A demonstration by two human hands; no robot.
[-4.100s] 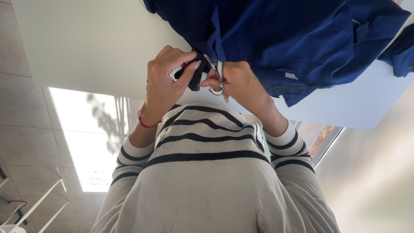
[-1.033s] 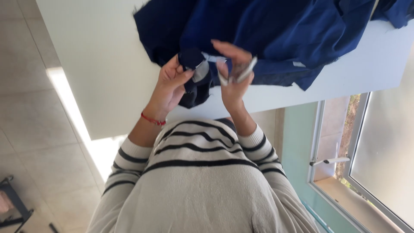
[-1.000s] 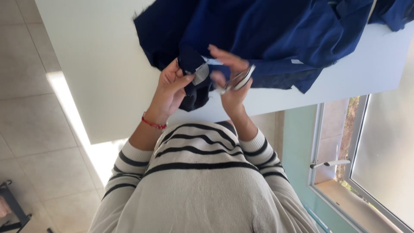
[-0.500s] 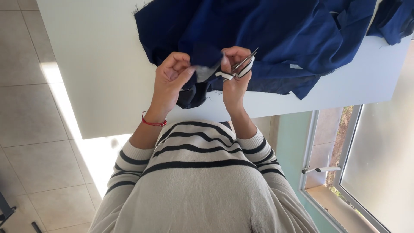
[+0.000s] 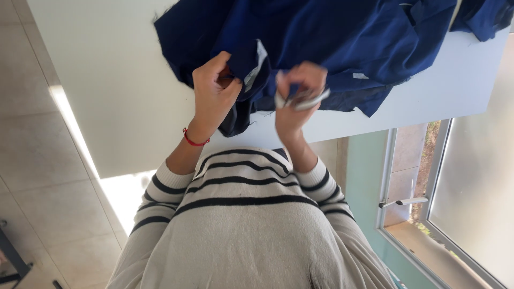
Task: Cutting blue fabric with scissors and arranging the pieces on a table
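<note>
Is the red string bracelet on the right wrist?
No. The red bracelet sits on the wrist of the left hand, which grips the blue cloth.

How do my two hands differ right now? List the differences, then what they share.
The left hand is fisted on a fold of the blue fabric; the right hand pinches a slim pale tool, its kind unclear. The left wrist wears a red cord; the right wrist is bare. Both meet at the fabric over the white table.
</note>
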